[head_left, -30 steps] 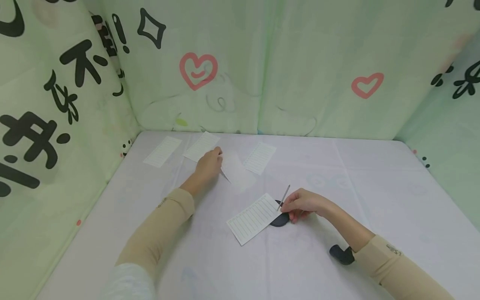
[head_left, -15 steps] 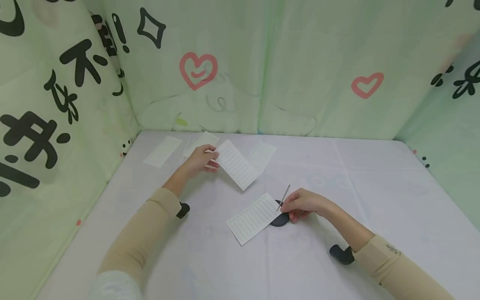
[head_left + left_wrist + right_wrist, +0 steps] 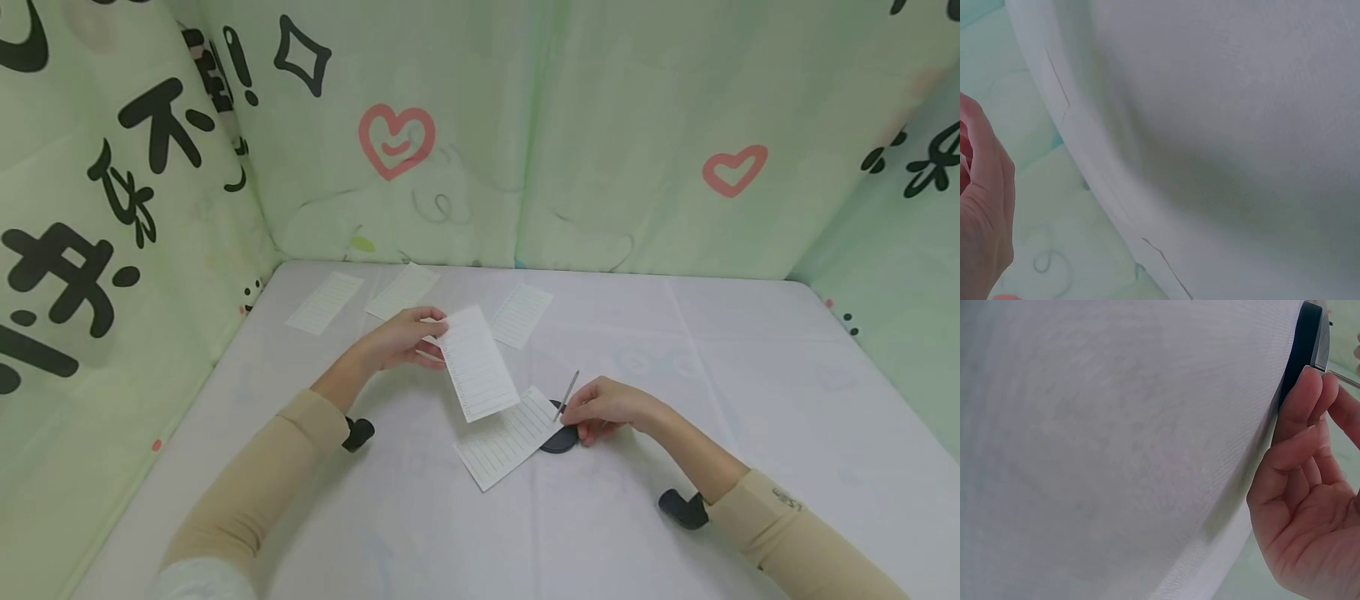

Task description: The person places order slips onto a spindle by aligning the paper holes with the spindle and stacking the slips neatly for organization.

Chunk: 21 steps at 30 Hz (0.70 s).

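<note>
Slippage is the risk: the left hand [image 3: 401,340] pinches a lined paper strip [image 3: 477,363] by its upper corner, hanging above another strip [image 3: 504,437] beside the right hand [image 3: 603,407], whose grip clasps a thin stylus [image 3: 567,394].

White slips, pale green backdrop

The lined paper slip [image 3: 476,363] is white with grey rules; the table cover [image 3: 750,400] is pale lilac-white; the curtain [image 3: 525,125] is mint green with pink hearts and black characters.
</note>
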Each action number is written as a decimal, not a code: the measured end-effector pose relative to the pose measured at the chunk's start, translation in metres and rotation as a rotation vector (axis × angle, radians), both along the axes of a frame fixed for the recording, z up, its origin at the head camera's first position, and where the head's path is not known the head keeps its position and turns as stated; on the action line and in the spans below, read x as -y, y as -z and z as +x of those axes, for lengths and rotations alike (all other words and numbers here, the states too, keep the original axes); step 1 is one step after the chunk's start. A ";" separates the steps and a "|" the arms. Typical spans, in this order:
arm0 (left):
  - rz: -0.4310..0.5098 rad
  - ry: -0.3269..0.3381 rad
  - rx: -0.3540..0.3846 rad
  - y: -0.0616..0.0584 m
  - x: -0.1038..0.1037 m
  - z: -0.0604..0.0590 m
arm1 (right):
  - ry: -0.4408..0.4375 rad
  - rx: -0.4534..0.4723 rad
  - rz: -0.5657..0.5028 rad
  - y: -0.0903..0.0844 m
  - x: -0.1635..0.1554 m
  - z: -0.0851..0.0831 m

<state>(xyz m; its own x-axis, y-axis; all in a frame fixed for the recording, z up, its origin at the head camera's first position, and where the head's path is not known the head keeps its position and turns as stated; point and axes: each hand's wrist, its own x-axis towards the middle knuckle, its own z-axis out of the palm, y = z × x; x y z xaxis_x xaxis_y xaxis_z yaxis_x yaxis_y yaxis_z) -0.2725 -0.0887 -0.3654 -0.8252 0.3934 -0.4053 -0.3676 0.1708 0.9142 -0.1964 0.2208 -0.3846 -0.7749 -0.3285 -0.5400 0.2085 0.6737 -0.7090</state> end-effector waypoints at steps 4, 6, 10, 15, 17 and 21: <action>-0.009 0.045 -0.003 0.000 -0.003 0.008 | -0.008 -0.009 0.012 0.002 0.000 -0.001; -0.013 0.068 -0.002 -0.001 -0.005 0.012 | -0.013 -0.014 0.017 0.002 0.000 -0.001; -0.022 0.112 -0.006 -0.006 -0.008 0.020 | -0.021 -0.017 0.030 0.001 0.001 -0.001; -0.003 0.164 -0.008 -0.015 -0.013 0.027 | -0.041 -0.027 0.055 -0.004 -0.001 -0.002; 0.003 0.199 -0.015 -0.019 -0.016 0.029 | -0.057 -0.052 0.071 -0.010 -0.004 -0.004; 0.008 0.269 -0.046 -0.030 -0.022 0.033 | -0.055 -0.154 0.079 -0.033 -0.011 -0.010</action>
<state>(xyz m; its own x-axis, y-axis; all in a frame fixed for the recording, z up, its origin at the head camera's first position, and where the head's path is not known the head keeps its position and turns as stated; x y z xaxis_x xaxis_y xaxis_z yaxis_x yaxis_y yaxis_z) -0.2398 -0.0669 -0.3357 -0.7082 0.6040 -0.3656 -0.2681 0.2490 0.9307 -0.2064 0.2317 -0.3515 -0.8323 -0.3340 -0.4424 0.0630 0.7360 -0.6741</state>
